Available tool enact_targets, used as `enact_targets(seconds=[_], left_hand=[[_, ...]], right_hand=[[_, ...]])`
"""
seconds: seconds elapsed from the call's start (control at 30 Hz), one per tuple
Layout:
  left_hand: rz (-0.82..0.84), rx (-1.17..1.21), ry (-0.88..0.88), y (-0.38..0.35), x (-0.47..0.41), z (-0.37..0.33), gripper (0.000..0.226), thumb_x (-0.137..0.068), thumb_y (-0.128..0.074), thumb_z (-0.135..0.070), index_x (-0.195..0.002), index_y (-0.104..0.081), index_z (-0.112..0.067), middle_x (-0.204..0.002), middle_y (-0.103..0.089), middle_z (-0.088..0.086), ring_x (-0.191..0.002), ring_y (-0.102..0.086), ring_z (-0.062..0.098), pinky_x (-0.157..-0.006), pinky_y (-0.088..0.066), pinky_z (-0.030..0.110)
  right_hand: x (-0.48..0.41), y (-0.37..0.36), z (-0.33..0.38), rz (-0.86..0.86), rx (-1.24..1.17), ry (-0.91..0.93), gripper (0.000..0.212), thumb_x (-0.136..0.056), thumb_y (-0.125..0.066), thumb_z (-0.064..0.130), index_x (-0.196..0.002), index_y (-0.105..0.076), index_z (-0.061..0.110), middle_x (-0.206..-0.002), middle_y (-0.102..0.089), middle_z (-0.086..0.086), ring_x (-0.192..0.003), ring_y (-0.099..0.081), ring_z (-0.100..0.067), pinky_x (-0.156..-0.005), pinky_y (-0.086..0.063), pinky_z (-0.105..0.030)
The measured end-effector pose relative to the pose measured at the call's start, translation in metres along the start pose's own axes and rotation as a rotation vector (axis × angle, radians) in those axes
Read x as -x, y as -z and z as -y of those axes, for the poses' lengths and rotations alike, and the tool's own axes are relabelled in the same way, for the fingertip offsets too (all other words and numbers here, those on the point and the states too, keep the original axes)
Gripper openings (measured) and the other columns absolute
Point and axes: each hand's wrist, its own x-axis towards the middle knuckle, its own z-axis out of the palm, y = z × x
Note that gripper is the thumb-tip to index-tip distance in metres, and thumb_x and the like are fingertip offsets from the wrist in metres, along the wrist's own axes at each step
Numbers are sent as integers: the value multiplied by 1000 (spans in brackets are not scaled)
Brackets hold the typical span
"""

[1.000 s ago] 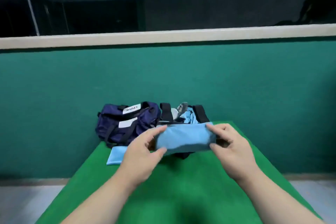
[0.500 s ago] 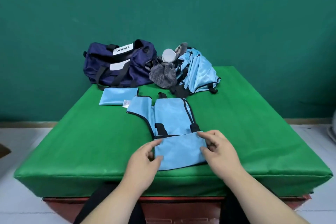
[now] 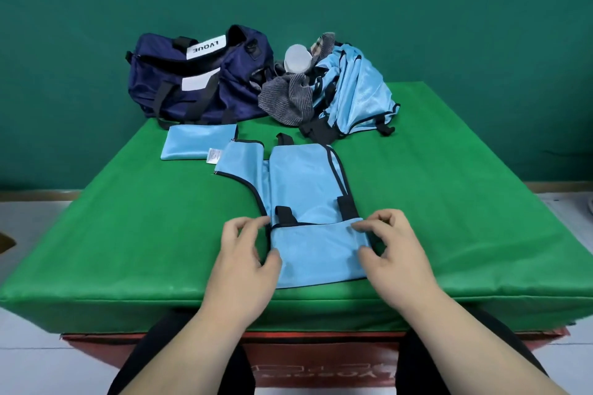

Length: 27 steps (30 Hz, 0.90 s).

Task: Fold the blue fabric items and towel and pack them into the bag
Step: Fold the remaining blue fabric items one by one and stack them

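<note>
A light blue vest (image 3: 301, 189) with black trim lies flat on the green table (image 3: 128, 234), its near end folded up over itself into a flap (image 3: 317, 253). My left hand (image 3: 247, 253) pinches the flap's left edge between thumb and curled fingers. My right hand (image 3: 388, 250) pinches the flap's right edge the same way. A navy duffel bag (image 3: 192, 83) sits at the back left. In front of it lies a folded blue item (image 3: 195, 146). A grey striped towel (image 3: 285, 99) is heaped against a pile of blue fabric (image 3: 356, 96) at the back.
A white cup-like object (image 3: 296, 58) rests on top of the towel heap. A green wall stands directly behind the table. Bare green surface stretches to the left and right of the vest. The table's front edge is just below my hands.
A second ago both hands held the fabric raised in front of the bag. It now lies on the table near the front edge, with the hands at the flap's two sides.
</note>
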Motion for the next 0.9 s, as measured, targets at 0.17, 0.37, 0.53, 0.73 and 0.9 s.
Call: enact_targets(seconds=[0.17,0.37,0.53,0.73,0.9], left_hand=[[-25,16,-23,3,-13,10,37,-90,-63,-24,-125,-56,-32,-112,-37,-24,-76,-53,10,-72,-44,22],[-73,-163,25,7,-48,30,37,-92,-60,-31,-129,-59,-23,-128,-48,-4,-124,-40,20,-108,-35,41],[-66,-256,99,14,-78,45,43,-93,-57,-38,-134,-55,-24,-136,-48,1,-132,-35,23,-112,-29,42],[-38,-368,155,13,-118,60,54,-96,-46,-51,-145,-41,-31,-150,-41,6,-140,-28,27,-116,-25,46],[47,-517,210,7,-144,64,69,-93,-19,-71,-155,-16,-41,-159,-28,9,-148,-16,28,-118,-17,49]], right_hand=[[-17,1,2,-82,-136,35,32,-80,-64,0,-91,-70,29,-103,-51,11,-89,-53,-3,-71,-42,-10],[-54,-1,3,-96,-171,-23,24,-86,-61,1,-89,-71,23,-98,-55,9,-72,-51,-12,-56,-39,-15],[-84,-9,-4,-119,-163,-46,24,-87,-61,6,-91,-71,27,-102,-59,8,-80,-53,-6,-61,-39,-10],[-137,-20,0,-46,-109,-15,20,-89,-61,11,-92,-70,28,-101,-54,15,-75,-53,-4,-60,-37,-5],[-171,-24,-6,-68,-94,-29,18,-88,-61,15,-90,-71,30,-100,-57,15,-83,-52,10,-70,-36,-6]])
